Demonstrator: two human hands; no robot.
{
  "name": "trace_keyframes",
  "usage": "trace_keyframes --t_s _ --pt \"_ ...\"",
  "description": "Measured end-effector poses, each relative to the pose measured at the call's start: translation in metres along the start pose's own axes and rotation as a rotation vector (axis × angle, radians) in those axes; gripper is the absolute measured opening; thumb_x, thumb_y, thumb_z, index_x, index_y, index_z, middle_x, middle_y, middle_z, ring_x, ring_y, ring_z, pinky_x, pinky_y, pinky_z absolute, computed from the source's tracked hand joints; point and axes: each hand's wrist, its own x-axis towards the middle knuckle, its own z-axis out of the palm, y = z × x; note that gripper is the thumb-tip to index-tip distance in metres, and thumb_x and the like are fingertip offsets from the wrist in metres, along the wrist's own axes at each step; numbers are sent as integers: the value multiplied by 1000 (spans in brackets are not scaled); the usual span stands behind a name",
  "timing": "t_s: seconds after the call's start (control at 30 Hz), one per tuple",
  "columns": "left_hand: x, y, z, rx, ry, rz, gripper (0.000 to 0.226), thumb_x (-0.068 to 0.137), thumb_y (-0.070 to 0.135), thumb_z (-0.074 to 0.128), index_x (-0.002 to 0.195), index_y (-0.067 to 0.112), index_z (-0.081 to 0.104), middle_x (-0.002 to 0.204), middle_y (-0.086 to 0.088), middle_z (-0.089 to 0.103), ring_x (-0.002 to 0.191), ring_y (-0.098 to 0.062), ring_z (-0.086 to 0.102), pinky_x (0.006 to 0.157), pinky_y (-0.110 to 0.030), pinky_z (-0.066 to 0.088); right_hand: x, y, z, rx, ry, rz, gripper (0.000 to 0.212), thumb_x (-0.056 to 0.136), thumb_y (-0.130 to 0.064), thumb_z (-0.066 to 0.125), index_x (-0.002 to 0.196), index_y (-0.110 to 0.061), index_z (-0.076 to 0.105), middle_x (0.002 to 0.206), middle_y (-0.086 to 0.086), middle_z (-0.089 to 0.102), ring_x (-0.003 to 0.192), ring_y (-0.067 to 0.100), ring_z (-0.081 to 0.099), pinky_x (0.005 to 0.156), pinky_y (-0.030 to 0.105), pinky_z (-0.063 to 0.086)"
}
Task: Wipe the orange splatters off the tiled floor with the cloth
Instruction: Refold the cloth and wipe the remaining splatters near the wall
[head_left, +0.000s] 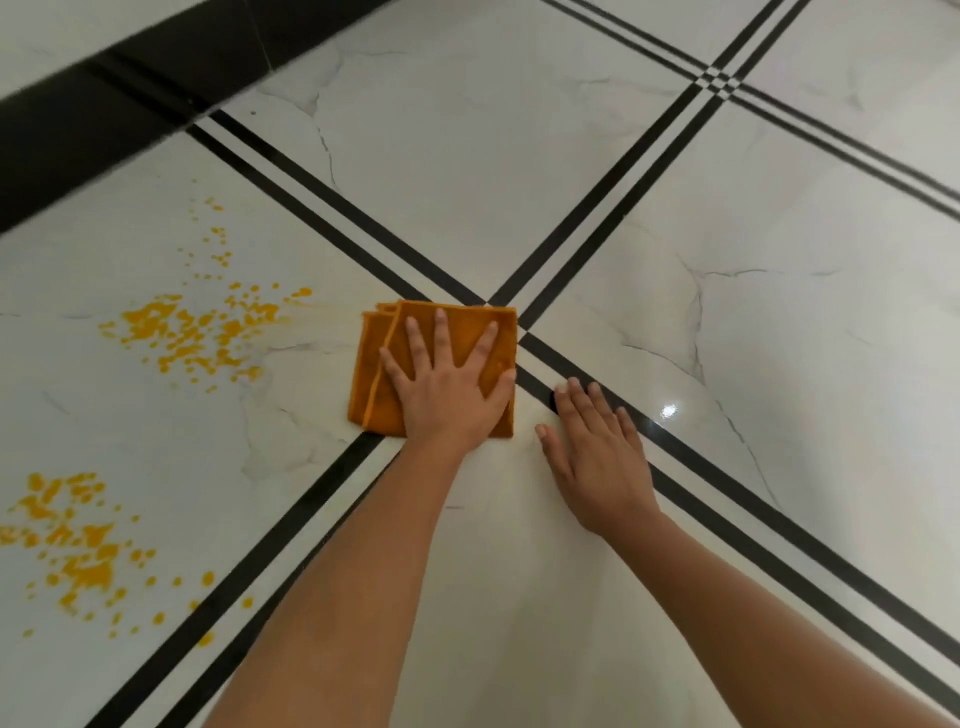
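A folded orange cloth (371, 353) lies flat on the white marble-look tiled floor (467, 171), near where the black double lines cross. My left hand (449, 389) presses down on it, palm flat and fingers spread. To its right, my right hand (592, 452) rests flat on the bare tile, holding nothing. One patch of orange splatters (192, 332) sits just left of the cloth, with a faint smear between them. A second patch (72, 551) lies at the lower left.
A black skirting band (104, 104) runs along the wall at the top left. Black double lines (613, 208) divide the floor into large tiles. Smaller orange drops (218, 244) trail up toward the wall.
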Motion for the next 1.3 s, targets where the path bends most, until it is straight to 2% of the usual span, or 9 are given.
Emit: trace_keyframes --t_s 0.13,0.27,0.37,0.5,0.67,0.83,1.0,1.17,1.3 --pt "-61 -8 6 -66 -32 21 61 86 69 9 137 50 -18 157 -2 -13 142 -31 -17 107 -56 -14 -1 -14 -7 69 38 -115 63 95 -54 4 150 -23 5 158 -4 1 144 11 -7 113 30 -8" --pt "-83 -35 -9 -538 165 -87 56 92 47 24 145 30 26 154 -2 24 143 -17 13 115 -44 7 -5 -39 -12 164 89 -269 58 98 -49 16 149 -21 17 157 -2 12 145 12 1 116 31 -3" --pt "-101 -69 -12 -370 219 -113 62 89 45 18 141 18 39 149 -7 34 141 -24 21 112 -45 15 12 -69 -3 120 -7 -413 58 98 -50 25 149 -26 13 158 -4 6 145 14 -4 117 37 -3" --pt "-128 -107 -9 -153 89 -220 71 85 48 6 144 18 31 153 -6 26 143 -23 15 112 -45 12 29 -106 25 -99 -86 -496 64 89 -68 17 145 -46 -7 157 -7 -15 142 26 -20 111 56 -13" --pt "-193 -137 -7 -135 57 -266 64 91 44 12 145 15 29 153 -8 26 142 -25 18 111 -47 17 -66 -77 58 -204 -101 -707 71 85 -75 16 144 -47 -13 157 -4 -16 139 29 -27 108 58 -17" --pt "-250 -146 10 -121 25 -420 62 92 43 17 145 13 28 152 -9 28 140 -29 24 109 -49 24 -49 -116 57 -141 -102 -443 76 79 -80 11 140 -49 -20 148 -7 -33 137 29 -32 104 58 -24" --pt "-279 -156 11 -75 -52 -510 72 86 53 -3 149 21 5 157 1 6 145 -20 2 114 -47 5 -85 -147 82 -309 -136 -871 72 82 -77 15 142 -48 -11 156 -3 -19 139 30 -28 106 60 -20" --pt "-299 -184 -7 -14 -150 -498 73 85 56 -3 149 21 -2 158 1 -2 144 -19 -4 114 -47 2 -61 -167 73 -261 -157 -689 71 83 -74 15 143 -47 -12 155 -5 -21 140 31 -25 105 61 -16" --pt "-273 -221 -13 18 -115 -397 76 81 59 -9 147 23 -10 157 5 -11 144 -18 -11 113 -48 -3 -97 -145 92 -271 -90 -919 72 82 -76 6 145 -45 -4 159 -1 -2 143 32 -13 107 62 -10"
